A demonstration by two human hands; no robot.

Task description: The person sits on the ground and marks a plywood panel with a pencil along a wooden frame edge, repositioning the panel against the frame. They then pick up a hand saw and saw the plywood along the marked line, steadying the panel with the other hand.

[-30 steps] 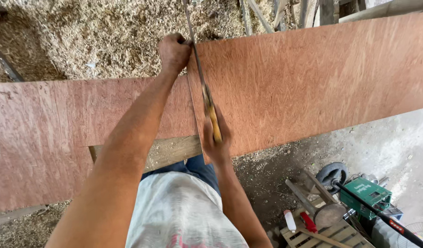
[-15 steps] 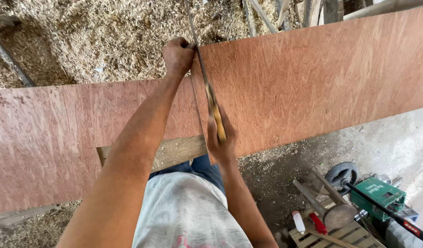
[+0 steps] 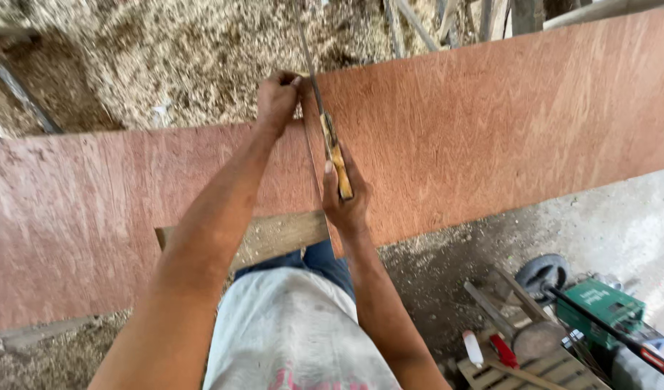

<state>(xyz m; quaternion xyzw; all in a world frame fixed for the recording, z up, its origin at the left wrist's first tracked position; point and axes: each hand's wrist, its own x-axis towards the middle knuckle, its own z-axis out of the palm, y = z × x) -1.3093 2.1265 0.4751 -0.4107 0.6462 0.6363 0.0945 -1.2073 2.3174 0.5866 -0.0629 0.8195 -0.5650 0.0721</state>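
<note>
Our right grip (image 3: pixel 344 204) is closed around the wooden handle of a handsaw (image 3: pixel 330 148), whose blade runs away from it across the plywood sheet (image 3: pixel 491 137). Beyond this, our left grip (image 3: pixel 276 101) is closed on the far edge of the sheet, just beside the blade. Sawdust (image 3: pixel 166 58) covers the ground past the left grip. Below the right grip lies a green power tool (image 3: pixel 599 307).

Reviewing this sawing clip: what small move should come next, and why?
Probably another short stroke along the cut. The right hand grips the handsaw, its blade sitting in the plywood sheet, while the left hand steadies the far edge where the sheet is not yet parted.
</note>
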